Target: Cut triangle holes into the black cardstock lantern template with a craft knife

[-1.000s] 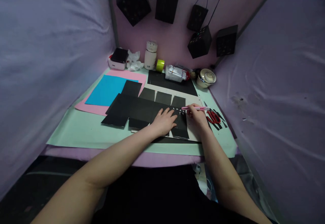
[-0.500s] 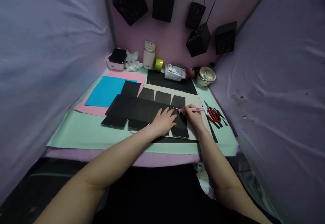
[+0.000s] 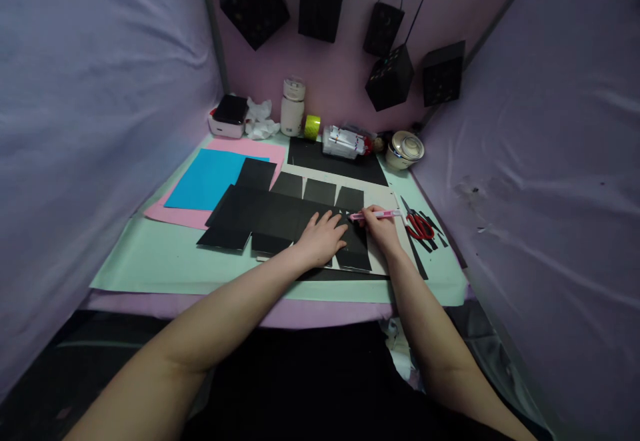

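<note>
My left hand (image 3: pixel 320 239) lies spread on a black paper box template (image 3: pixel 260 214) with flaps along both long sides. My right hand (image 3: pixel 380 226) grips a pink craft knife (image 3: pixel 381 214), its tip at the template just right of my left fingertips. Small pale cut-outs show in the black paper near the tip. Beneath the template, a whitish board (image 3: pixel 384 195) shows along its top and right sides.
Red-handled scissors (image 3: pixel 420 226) and black offcuts lie to the right. Blue (image 3: pixel 200 177) and pink sheets (image 3: pixel 157 210) lie left. A white bottle (image 3: pixel 293 111), yellow tape roll (image 3: pixel 313 127) and lidded pot (image 3: pixel 404 151) stand behind. Black boxes (image 3: pixel 391 79) hang above.
The whole view shifts very slightly. My left hand stays on the black paper, and the craft knife stays in my right hand at nearly the same spot.
</note>
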The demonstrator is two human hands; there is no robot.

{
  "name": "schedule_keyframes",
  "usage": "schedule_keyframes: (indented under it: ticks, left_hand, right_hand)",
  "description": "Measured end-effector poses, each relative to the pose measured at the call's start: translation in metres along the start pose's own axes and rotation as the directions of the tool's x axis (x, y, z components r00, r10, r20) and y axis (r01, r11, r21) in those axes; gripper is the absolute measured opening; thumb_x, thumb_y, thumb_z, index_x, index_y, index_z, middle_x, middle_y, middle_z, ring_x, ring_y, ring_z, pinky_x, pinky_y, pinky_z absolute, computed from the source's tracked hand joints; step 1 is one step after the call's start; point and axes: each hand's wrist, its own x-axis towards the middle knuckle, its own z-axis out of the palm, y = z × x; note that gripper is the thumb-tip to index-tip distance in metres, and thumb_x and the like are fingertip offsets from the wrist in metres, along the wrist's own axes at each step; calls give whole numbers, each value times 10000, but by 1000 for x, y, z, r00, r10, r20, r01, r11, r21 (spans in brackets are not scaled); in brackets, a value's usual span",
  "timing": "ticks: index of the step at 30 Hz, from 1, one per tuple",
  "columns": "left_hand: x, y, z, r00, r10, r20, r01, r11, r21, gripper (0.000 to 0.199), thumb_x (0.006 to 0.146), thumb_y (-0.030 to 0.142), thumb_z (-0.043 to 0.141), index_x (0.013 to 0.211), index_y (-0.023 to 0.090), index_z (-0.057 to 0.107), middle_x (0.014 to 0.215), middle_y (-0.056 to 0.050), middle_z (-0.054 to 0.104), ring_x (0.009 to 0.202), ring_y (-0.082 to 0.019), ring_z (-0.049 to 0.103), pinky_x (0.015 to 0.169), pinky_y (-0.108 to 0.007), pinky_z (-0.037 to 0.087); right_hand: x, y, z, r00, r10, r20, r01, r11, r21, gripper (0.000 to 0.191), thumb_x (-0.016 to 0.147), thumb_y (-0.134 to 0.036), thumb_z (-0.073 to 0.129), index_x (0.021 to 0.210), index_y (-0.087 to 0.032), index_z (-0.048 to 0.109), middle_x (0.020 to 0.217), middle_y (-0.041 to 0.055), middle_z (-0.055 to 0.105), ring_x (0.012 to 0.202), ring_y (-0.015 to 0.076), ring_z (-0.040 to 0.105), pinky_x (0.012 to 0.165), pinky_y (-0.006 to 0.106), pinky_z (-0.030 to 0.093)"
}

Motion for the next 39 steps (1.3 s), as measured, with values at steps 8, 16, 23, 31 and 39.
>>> schedule_keyframes:
  ticks: [8,16,23,31,39]
  left_hand:
    - [0,-1,3,1000,10,-16,-10,1000,11,433,971,373,497,1370,207,516,1504,-118,418,1418,-325,313,1138,-550,266]
    - [0,0,0,1000,12,-5,-12,1000,5,428,970,358,493,1367,200,517,1510,-123,408,1422,-329,303,1140,-552,256]
    - [0,-1,3,1000,7,-23,-8,1000,-9,418,974,360,477,1364,219,522,1502,-114,421,1421,-312,307,1143,-542,249]
    - [-1,0,1,1000,-22,-13,22,1000,-12,432,965,385,504,1359,210,525,1537,-140,357,1430,-298,301,1153,-500,240]
    - [-1,1,-1,1000,-18,2,18,1000,-5,444,969,398,495,1350,172,531,1515,-179,379,1434,-308,295,1157,-499,231]
  right_hand:
    - [2,4,1,1000,0,17,0,1000,27,314,818,-441,568,606,-209,581,570,8,591,527,137,496,549,279,376]
    - [-1,1,0,997,-29,74,27,999,23,281,806,-453,596,682,-201,611,618,8,618,563,133,517,568,267,392]
    - [-2,2,3,991,-116,-63,123,985,119,384,823,-473,584,1105,-216,631,827,26,673,671,161,585,640,294,457]
    - [3,-3,14,971,-241,11,233,926,-298,281,794,-397,605,1019,-232,571,767,15,628,671,188,559,678,310,414]
    - [10,-9,37,981,-173,90,195,844,-500,273,776,-296,540,1043,-239,531,681,3,557,605,194,498,613,295,345]
